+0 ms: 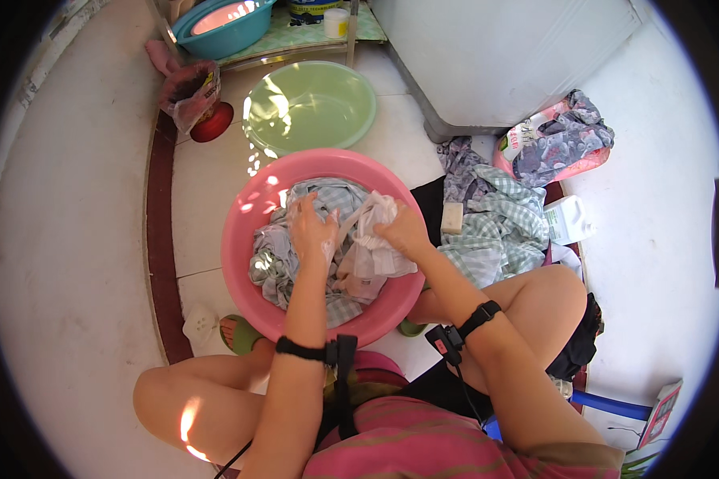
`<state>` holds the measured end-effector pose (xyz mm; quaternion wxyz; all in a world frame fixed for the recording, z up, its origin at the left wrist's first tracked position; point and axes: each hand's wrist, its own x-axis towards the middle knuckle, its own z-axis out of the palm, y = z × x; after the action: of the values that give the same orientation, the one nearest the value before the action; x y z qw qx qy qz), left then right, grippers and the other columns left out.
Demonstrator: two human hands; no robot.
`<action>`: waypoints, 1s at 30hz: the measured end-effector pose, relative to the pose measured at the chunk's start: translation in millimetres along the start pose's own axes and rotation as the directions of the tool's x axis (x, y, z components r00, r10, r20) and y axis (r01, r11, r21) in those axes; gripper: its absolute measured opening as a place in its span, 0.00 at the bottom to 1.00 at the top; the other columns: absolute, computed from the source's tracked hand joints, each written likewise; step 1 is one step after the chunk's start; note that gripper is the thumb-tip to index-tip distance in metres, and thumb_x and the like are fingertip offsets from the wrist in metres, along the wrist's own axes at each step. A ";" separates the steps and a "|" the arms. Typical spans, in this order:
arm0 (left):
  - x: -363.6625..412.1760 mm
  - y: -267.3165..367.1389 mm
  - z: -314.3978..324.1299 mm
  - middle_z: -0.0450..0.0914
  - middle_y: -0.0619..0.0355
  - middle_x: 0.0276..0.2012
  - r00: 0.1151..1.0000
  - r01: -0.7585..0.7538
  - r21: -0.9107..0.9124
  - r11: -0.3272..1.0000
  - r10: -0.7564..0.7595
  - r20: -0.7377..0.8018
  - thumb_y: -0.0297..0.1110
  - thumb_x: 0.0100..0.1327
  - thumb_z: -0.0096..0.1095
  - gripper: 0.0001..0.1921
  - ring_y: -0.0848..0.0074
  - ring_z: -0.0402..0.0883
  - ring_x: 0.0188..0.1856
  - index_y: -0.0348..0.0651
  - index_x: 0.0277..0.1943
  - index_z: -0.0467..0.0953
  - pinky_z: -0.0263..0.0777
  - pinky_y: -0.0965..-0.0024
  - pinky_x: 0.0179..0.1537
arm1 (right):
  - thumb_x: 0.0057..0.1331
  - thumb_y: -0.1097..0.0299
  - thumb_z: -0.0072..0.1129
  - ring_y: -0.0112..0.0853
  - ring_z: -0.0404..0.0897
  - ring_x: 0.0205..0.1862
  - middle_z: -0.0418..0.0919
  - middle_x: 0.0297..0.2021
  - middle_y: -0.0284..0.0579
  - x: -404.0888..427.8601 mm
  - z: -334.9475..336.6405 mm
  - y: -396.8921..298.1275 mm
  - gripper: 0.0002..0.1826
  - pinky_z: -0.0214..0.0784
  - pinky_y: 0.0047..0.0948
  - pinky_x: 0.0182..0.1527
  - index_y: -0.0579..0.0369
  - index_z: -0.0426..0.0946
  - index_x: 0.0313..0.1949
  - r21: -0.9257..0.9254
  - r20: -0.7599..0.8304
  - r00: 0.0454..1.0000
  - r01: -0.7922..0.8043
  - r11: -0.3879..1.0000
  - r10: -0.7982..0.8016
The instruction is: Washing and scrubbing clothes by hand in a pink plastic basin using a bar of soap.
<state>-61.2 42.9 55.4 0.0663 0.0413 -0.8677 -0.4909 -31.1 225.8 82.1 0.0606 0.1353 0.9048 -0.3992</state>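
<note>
Directly before me a pink plastic basin [238, 251] holds wet grey-green checked cloth [350, 193] and a pale pink piece of fabric [359, 284]. My right hand [406, 230] grips a bunched white garment [378, 230] with straps, above the basin's right side. Its lower folds hang over the laundry. To the left, my left hand [311, 232] is above the checked cloth, thumb and fingers apart, with white suds on it. One white strap reaches towards this hand; whether the fingertips touch the cloth is hidden.
A green basin [311, 108] stands beyond the pink one. At right lie checked clothes [497, 227], a soap bar [452, 218], a white jug [566, 220] and a pink bag [581, 170] beside a white appliance [503, 60]. A red lined bin [189, 96] is at far left.
</note>
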 end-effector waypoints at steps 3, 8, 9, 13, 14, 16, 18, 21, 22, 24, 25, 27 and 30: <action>16.1 -1.5 9.9 0.64 0.43 0.60 0.989 -0.146 0.614 0.776 0.134 0.066 0.50 0.52 0.64 0.36 0.56 0.64 0.61 0.44 0.61 0.61 0.59 0.61 0.59 | 0.43 0.57 0.63 0.47 0.79 0.42 0.78 0.38 0.59 11.9 -5.1 15.6 0.34 0.69 0.36 0.46 0.65 0.70 0.48 0.175 -0.159 0.976 -0.122 0.977 0.150; 39.7 -34.9 16.1 0.70 0.40 0.55 0.912 -0.088 0.665 0.742 -0.208 0.352 0.48 0.45 0.65 0.39 0.53 0.68 0.58 0.40 0.60 0.63 0.62 0.58 0.57 | 0.43 0.57 0.63 0.44 0.79 0.40 0.79 0.38 0.58 24.5 -10.4 13.7 0.35 0.70 0.34 0.45 0.67 0.70 0.48 0.284 -0.157 0.976 -0.099 0.954 0.148; 43.6 -32.8 18.9 0.73 0.40 0.50 0.855 -0.101 0.665 0.740 -0.277 0.438 0.45 0.44 0.63 0.37 0.53 0.72 0.54 0.39 0.59 0.64 0.65 0.59 0.54 | 0.43 0.59 0.63 0.41 0.79 0.39 0.79 0.38 0.56 29.1 -17.4 9.5 0.33 0.70 0.32 0.44 0.67 0.70 0.48 0.396 -0.144 0.983 -0.049 0.917 0.115; 29.3 -40.6 2.7 0.80 0.40 0.38 0.807 -0.242 0.588 0.772 -0.176 0.563 0.39 0.42 0.57 0.31 0.53 0.79 0.44 0.37 0.53 0.71 0.71 0.59 0.46 | 0.46 0.70 0.64 0.28 0.77 0.38 0.78 0.39 0.45 19.5 -59.6 -67.9 0.30 0.70 0.27 0.41 0.65 0.69 0.50 0.691 -0.100 0.995 0.059 0.720 0.015; 15.5 -39.8 -2.3 0.79 0.39 0.39 0.789 -0.297 0.510 0.807 -0.093 0.607 0.39 0.41 0.58 0.27 0.53 0.78 0.45 0.36 0.47 0.76 0.70 0.59 0.47 | 0.46 0.70 0.64 0.28 0.77 0.38 0.78 0.39 0.45 23.1 -66.7 -74.8 0.30 0.70 0.27 0.41 0.65 0.69 0.50 0.695 -0.103 0.995 0.062 0.717 0.014; -4.7 -22.8 -20.8 0.79 0.40 0.38 0.754 -0.335 0.471 0.816 -0.068 0.654 0.38 0.40 0.57 0.25 0.53 0.78 0.44 0.37 0.44 0.77 0.71 0.59 0.47 | 0.50 0.74 0.62 0.28 0.76 0.41 0.76 0.41 0.44 22.6 -80.7 -98.7 0.29 0.71 0.28 0.44 0.63 0.66 0.53 0.671 -0.179 0.967 0.257 0.696 -0.184; -20.8 4.9 -38.5 0.80 0.41 0.37 0.714 -0.370 0.424 0.827 -0.040 0.699 0.36 0.38 0.55 0.23 0.53 0.79 0.43 0.38 0.41 0.78 0.71 0.59 0.47 | 0.50 0.74 0.63 0.28 0.76 0.41 0.75 0.41 0.44 22.5 -85.2 -115.2 0.29 0.71 0.28 0.44 0.63 0.66 0.53 0.697 -0.208 0.955 0.296 0.653 -0.211; -41.3 34.3 -42.4 0.80 0.42 0.38 0.568 -0.393 0.368 0.843 -0.093 0.818 0.36 0.37 0.56 0.24 0.54 0.78 0.43 0.40 0.42 0.79 0.71 0.59 0.47 | 0.50 0.74 0.64 0.29 0.76 0.41 0.75 0.43 0.44 21.2 -79.9 -134.2 0.31 0.71 0.28 0.43 0.63 0.64 0.54 0.765 -0.218 0.946 0.319 0.560 -0.240; -47.4 32.4 -43.7 0.80 0.43 0.38 0.548 -0.389 0.383 0.838 -0.124 0.828 0.38 0.38 0.57 0.23 0.54 0.78 0.44 0.41 0.42 0.79 0.70 0.59 0.48 | 0.50 0.75 0.64 0.29 0.77 0.40 0.75 0.43 0.44 23.6 -66.5 -137.4 0.31 0.72 0.28 0.43 0.62 0.64 0.54 0.838 -0.157 0.960 0.254 0.483 -0.231; -61.2 17.2 -45.0 0.80 0.44 0.39 0.537 -0.372 0.415 0.830 -0.172 0.826 0.41 0.40 0.59 0.24 0.55 0.78 0.44 0.42 0.43 0.79 0.70 0.59 0.48 | 0.52 0.73 0.63 0.29 0.77 0.37 0.75 0.41 0.44 18.8 -48.9 -149.3 0.28 0.72 0.28 0.39 0.62 0.65 0.53 0.925 -0.059 0.973 0.138 0.354 -0.225; -66.7 11.1 -36.6 0.80 0.45 0.40 0.536 -0.361 0.407 0.839 -0.171 0.827 0.45 0.41 0.60 0.25 0.56 0.78 0.45 0.44 0.44 0.79 0.70 0.60 0.48 | 0.52 0.72 0.63 0.28 0.77 0.36 0.75 0.41 0.45 31.9 -24.3 -133.0 0.27 0.72 0.28 0.38 0.62 0.66 0.52 0.905 0.025 0.979 0.064 0.420 -0.204; -80.7 -11.1 -32.4 0.80 0.47 0.41 0.544 -0.331 0.424 0.843 -0.196 0.816 0.49 0.42 0.62 0.26 0.56 0.78 0.45 0.47 0.45 0.79 0.70 0.60 0.48 | 0.52 0.68 0.63 0.31 0.78 0.36 0.76 0.40 0.46 52.4 31.5 -106.6 0.29 0.72 0.29 0.39 0.64 0.65 0.52 0.861 0.178 0.970 -0.071 0.503 -0.168; -80.4 -8.1 -17.8 0.82 0.50 0.37 0.459 -0.367 0.305 0.879 -0.114 0.881 0.52 0.50 0.61 0.25 0.58 0.79 0.42 0.51 0.50 0.77 0.71 0.62 0.46 | 0.52 0.57 0.63 0.44 0.75 0.46 0.71 0.49 0.56 79.5 90.2 -33.9 0.36 0.69 0.37 0.47 0.64 0.62 0.56 0.435 0.223 0.971 -0.181 0.882 0.089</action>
<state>21.0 34.7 51.6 -0.3636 -0.2696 -0.8649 -0.2168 -116.9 152.9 27.9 0.1442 0.1684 0.7651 -0.6046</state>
